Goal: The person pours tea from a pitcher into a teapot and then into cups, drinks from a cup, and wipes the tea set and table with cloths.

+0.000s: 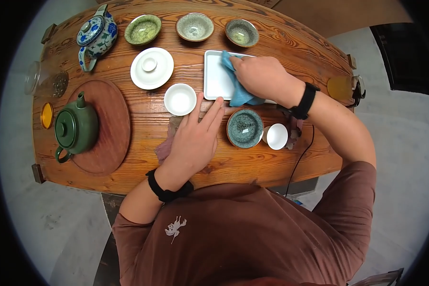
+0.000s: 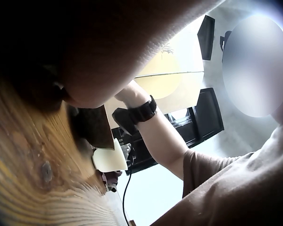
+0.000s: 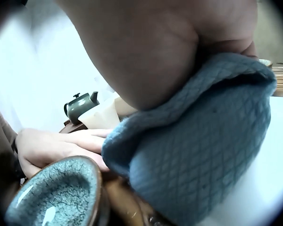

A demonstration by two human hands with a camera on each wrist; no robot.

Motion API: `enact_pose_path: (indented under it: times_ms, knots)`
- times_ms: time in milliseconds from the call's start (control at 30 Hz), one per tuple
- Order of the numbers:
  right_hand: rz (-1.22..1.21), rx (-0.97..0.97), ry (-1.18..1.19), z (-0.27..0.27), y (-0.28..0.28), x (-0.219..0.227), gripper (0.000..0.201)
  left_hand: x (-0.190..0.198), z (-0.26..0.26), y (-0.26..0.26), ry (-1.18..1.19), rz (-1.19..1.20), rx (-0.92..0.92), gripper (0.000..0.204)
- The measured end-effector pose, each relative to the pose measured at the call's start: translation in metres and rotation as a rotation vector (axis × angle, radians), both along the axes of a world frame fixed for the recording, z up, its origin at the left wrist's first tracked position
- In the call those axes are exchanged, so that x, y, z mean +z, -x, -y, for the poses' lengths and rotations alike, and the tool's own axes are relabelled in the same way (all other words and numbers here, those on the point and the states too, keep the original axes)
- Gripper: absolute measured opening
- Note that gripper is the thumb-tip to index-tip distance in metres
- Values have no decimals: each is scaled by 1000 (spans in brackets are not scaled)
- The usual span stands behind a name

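A light-blue quilted cloth [image 1: 243, 94] is bunched under my right hand [image 1: 264, 77], which grips it against the white rectangular tray [image 1: 215, 75]. In the right wrist view the cloth [image 3: 203, 146] hangs in folds below the palm. My left hand [image 1: 193, 143] lies with fingers straight and spread, fingertips right at the tray's near-left edge. Just left of those fingertips is a white cup [image 1: 180, 99]. To their right sits a teal crackle-glazed bowl [image 1: 245, 127], with a small white cup [image 1: 276, 136] beside it. The left palm is hidden from above.
A green teapot [image 1: 76, 124] stands on a round wooden board [image 1: 114, 128] at left. A white lid [image 1: 152, 68], a blue-and-white teapot [image 1: 97, 35] and several glazed bowls [image 1: 195, 26] line the back. At right are a glass pitcher [image 1: 339, 88] and a black cable [image 1: 301, 164].
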State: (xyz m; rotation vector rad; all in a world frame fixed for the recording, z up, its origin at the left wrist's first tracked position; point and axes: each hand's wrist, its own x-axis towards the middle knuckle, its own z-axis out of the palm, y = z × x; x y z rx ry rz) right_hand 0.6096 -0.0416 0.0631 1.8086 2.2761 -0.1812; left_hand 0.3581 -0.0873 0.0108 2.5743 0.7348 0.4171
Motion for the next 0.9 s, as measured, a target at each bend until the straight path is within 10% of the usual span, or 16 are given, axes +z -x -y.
enact_pose_path:
  times_ms: [533, 900]
  knots:
    - [202, -182, 555, 29, -31, 45, 22, 2, 2, -1, -14, 3, 11, 51]
    - [-192, 107, 315, 6, -6, 25, 23, 4, 1, -1, 5, 13, -3, 52]
